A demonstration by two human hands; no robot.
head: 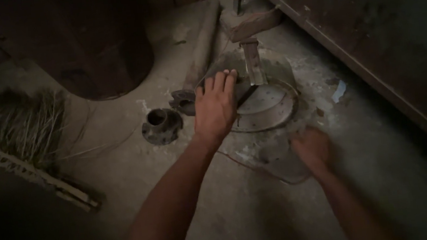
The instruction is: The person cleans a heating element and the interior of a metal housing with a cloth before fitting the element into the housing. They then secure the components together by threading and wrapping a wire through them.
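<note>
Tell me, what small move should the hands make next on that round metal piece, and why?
Probably steady the round metal sheet first. The left hand lies flat, fingers spread, on a dark flat piece at the sheet's edge beside the upright blade; the right hand is blurred, near the sheet's front rim. What it grips cannot be told.

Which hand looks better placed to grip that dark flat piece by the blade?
Left, probably. The left hand already lies flat on the dark piece, while the right hand rests lower, on the floor.

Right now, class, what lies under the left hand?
The left hand lies flat on a dark slab over a round metal pan. What the palm covers is hidden.
</note>
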